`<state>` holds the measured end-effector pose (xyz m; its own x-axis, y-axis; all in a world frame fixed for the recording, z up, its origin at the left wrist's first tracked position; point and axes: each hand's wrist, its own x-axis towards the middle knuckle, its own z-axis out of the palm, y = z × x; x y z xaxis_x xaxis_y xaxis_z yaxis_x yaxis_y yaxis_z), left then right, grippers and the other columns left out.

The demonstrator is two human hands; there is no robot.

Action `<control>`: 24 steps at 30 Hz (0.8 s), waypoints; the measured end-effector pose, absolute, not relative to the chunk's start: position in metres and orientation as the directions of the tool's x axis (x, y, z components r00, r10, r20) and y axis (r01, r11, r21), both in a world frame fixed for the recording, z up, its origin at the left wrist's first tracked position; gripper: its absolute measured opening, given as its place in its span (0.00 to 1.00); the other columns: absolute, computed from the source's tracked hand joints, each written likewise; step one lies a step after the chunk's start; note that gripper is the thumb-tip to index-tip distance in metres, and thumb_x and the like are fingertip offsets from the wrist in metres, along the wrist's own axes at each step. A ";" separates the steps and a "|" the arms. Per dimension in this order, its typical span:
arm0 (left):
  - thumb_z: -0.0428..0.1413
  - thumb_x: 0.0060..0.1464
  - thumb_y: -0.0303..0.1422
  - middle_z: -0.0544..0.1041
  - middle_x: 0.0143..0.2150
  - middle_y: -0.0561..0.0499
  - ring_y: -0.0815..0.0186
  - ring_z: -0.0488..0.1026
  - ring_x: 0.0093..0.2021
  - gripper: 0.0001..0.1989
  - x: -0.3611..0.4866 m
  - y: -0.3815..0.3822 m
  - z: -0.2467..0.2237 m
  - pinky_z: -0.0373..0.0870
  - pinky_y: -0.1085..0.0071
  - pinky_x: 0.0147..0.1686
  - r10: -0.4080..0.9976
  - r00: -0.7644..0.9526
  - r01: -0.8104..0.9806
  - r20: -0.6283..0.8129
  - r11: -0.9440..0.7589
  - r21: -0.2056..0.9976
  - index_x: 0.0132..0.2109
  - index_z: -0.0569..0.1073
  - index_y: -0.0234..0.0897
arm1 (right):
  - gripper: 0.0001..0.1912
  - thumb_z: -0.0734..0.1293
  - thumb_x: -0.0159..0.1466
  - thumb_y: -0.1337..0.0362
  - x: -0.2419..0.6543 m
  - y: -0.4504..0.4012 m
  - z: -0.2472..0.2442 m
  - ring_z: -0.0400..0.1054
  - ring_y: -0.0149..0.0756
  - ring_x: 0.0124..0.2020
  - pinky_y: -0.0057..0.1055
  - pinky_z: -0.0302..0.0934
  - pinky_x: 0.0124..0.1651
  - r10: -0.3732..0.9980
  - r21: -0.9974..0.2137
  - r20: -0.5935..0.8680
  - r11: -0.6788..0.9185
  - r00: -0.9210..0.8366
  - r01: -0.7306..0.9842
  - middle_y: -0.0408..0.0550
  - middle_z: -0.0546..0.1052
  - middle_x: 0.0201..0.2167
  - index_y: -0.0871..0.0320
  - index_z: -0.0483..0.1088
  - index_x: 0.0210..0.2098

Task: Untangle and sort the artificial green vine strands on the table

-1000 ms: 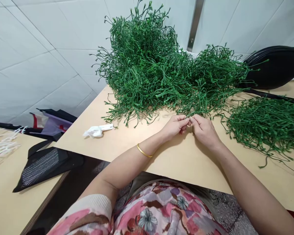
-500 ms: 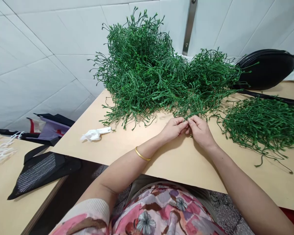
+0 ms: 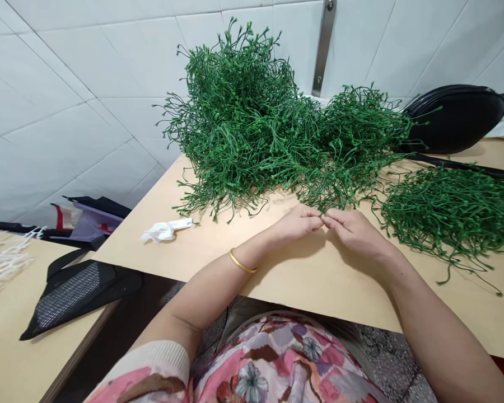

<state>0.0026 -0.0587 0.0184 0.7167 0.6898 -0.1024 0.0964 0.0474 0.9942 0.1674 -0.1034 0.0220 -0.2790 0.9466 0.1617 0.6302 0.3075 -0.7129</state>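
Note:
My left hand [image 3: 300, 223] and my right hand [image 3: 350, 228] meet fingertip to fingertip just above the table, both closed in a pinch. A dark green bit shows between the fingertips, apparently a green cord; most of it is hidden by my fingers. Right behind my hands lies a big tangled heap of green cords [image 3: 243, 123], thin and curly with small flared ends. A second, lower pile of green cords [image 3: 449, 210] lies to the right of my right hand.
On the tan table [image 3: 218, 252], a crumpled white piece [image 3: 166, 230] lies to the left. A black rounded case [image 3: 457, 117] leans at the back right. Across a gap stands another table, with a black mesh item [image 3: 71, 294] and white strands [image 3: 4, 257]. A tiled wall [image 3: 130, 56] rises behind.
Both hands have flattened out, wrists farther apart, with the fingertips still together. My right forearm has swung to the right. The view has shifted slightly.

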 end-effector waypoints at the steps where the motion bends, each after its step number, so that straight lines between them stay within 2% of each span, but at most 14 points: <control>1: 0.50 0.42 0.28 0.52 0.16 0.59 0.79 0.45 0.17 0.09 0.006 -0.059 0.019 0.39 0.76 0.19 0.694 0.713 0.046 -0.100 0.095 0.994 0.19 0.58 0.34 | 0.16 0.58 0.62 0.58 0.166 -0.103 0.023 0.52 0.27 0.21 0.28 0.45 0.26 0.957 -0.770 0.180 0.281 -0.227 0.572 0.40 0.59 0.17 0.58 0.58 0.21; 4: 0.51 0.44 0.31 0.48 0.16 0.61 0.79 0.43 0.16 0.10 0.016 -0.058 0.022 0.37 0.77 0.17 0.688 0.718 -0.165 -0.103 0.313 0.935 0.22 0.57 0.35 | 0.20 0.60 0.61 0.50 0.153 -0.100 0.026 0.48 0.25 0.18 0.26 0.44 0.22 0.986 -0.958 0.159 0.168 -0.056 0.231 0.38 0.56 0.16 0.57 0.57 0.21; 6: 0.51 0.44 0.32 0.46 0.16 0.62 0.80 0.42 0.15 0.11 0.019 -0.060 0.024 0.38 0.78 0.16 0.682 0.724 -0.256 -0.107 0.410 0.876 0.22 0.57 0.36 | 0.21 0.62 0.57 0.47 0.147 -0.095 0.027 0.45 0.23 0.17 0.25 0.42 0.19 0.995 -0.994 0.101 0.101 0.017 0.037 0.36 0.54 0.16 0.56 0.56 0.21; 8: 0.52 0.44 0.32 0.46 0.15 0.62 0.80 0.43 0.14 0.11 0.017 -0.065 0.025 0.38 0.79 0.16 0.678 0.728 -0.290 -0.104 0.441 0.850 0.21 0.56 0.36 | 0.21 0.64 0.56 0.47 0.152 -0.089 0.027 0.44 0.22 0.16 0.24 0.41 0.17 0.989 -0.996 0.063 0.070 0.133 -0.050 0.36 0.54 0.15 0.56 0.55 0.21; 11: 0.54 0.41 0.31 0.46 0.15 0.62 0.80 0.44 0.14 0.14 0.008 -0.073 0.022 0.37 0.79 0.15 0.674 0.732 -0.283 -0.094 0.427 0.859 0.20 0.54 0.36 | 0.20 0.66 0.56 0.52 0.179 -0.086 0.030 0.42 0.22 0.13 0.26 0.46 0.18 0.883 -0.993 0.042 0.087 0.467 -0.075 0.33 0.49 0.13 0.55 0.53 0.20; 13: 0.55 0.42 0.31 0.46 0.15 0.62 0.80 0.44 0.14 0.16 0.003 -0.073 0.018 0.37 0.79 0.15 0.683 0.720 -0.246 -0.123 0.416 0.876 0.20 0.53 0.36 | 0.17 0.65 0.57 0.55 0.197 -0.091 0.037 0.43 0.22 0.13 0.27 0.49 0.19 0.796 -0.990 0.117 0.141 0.594 0.007 0.33 0.50 0.12 0.55 0.57 0.20; 15: 0.56 0.44 0.32 0.48 0.15 0.62 0.80 0.43 0.14 0.14 0.002 -0.070 0.012 0.36 0.79 0.15 0.712 0.680 -0.179 -0.174 0.392 0.902 0.21 0.57 0.35 | 0.15 0.64 0.59 0.55 0.207 -0.100 0.049 0.47 0.24 0.14 0.28 0.48 0.20 0.796 -0.962 0.269 0.201 0.543 0.182 0.36 0.54 0.13 0.56 0.61 0.21; 18: 0.56 0.48 0.38 0.50 0.15 0.62 0.79 0.45 0.14 0.13 0.006 -0.065 0.004 0.38 0.79 0.14 0.745 0.642 -0.122 -0.180 0.331 0.936 0.25 0.62 0.35 | 0.17 0.60 0.62 0.54 0.214 -0.111 0.066 0.52 0.27 0.17 0.30 0.48 0.23 0.650 -0.783 0.576 0.268 0.495 0.561 0.40 0.59 0.16 0.58 0.65 0.23; 20: 0.53 0.51 0.44 0.50 0.15 0.62 0.78 0.46 0.14 0.16 0.008 -0.065 0.001 0.42 0.78 0.15 0.747 0.647 -0.088 -0.153 0.273 0.958 0.28 0.64 0.35 | 0.16 0.59 0.63 0.56 0.226 -0.111 0.071 0.57 0.30 0.20 0.32 0.50 0.27 0.523 -0.613 0.714 0.144 0.466 0.777 0.44 0.64 0.18 0.59 0.68 0.25; 21: 0.51 0.52 0.45 0.51 0.14 0.62 0.78 0.46 0.14 0.17 0.009 -0.066 0.001 0.43 0.78 0.15 0.747 0.650 -0.062 -0.142 0.238 0.969 0.29 0.65 0.35 | 0.15 0.59 0.62 0.57 0.234 -0.110 0.071 0.60 0.33 0.23 0.34 0.50 0.29 0.519 -0.532 0.732 0.031 0.442 0.846 0.47 0.67 0.20 0.59 0.70 0.27; 23: 0.48 0.55 0.44 0.52 0.14 0.61 0.76 0.49 0.14 0.17 0.008 -0.068 0.002 0.47 0.77 0.16 0.758 0.639 0.015 -0.129 0.155 0.988 0.29 0.66 0.34 | 0.12 0.61 0.60 0.59 0.252 -0.106 0.066 0.65 0.44 0.34 0.40 0.51 0.34 0.623 -0.373 0.666 -0.200 0.411 0.906 0.57 0.73 0.30 0.59 0.73 0.31; 24: 0.47 0.56 0.43 0.53 0.13 0.61 0.76 0.51 0.14 0.16 0.007 -0.068 0.002 0.49 0.76 0.17 0.766 0.630 0.069 -0.126 0.106 0.992 0.29 0.66 0.34 | 0.11 0.62 0.58 0.61 0.259 -0.104 0.062 0.65 0.50 0.40 0.43 0.52 0.36 0.670 -0.307 0.624 -0.264 0.403 0.914 0.61 0.74 0.35 0.59 0.73 0.32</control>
<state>0.0071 -0.0684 0.0023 0.6301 0.7662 -0.1258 0.0686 0.1064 0.9920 0.2590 -0.1036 0.0618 0.4026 0.6701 0.6236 0.9144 -0.2640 -0.3068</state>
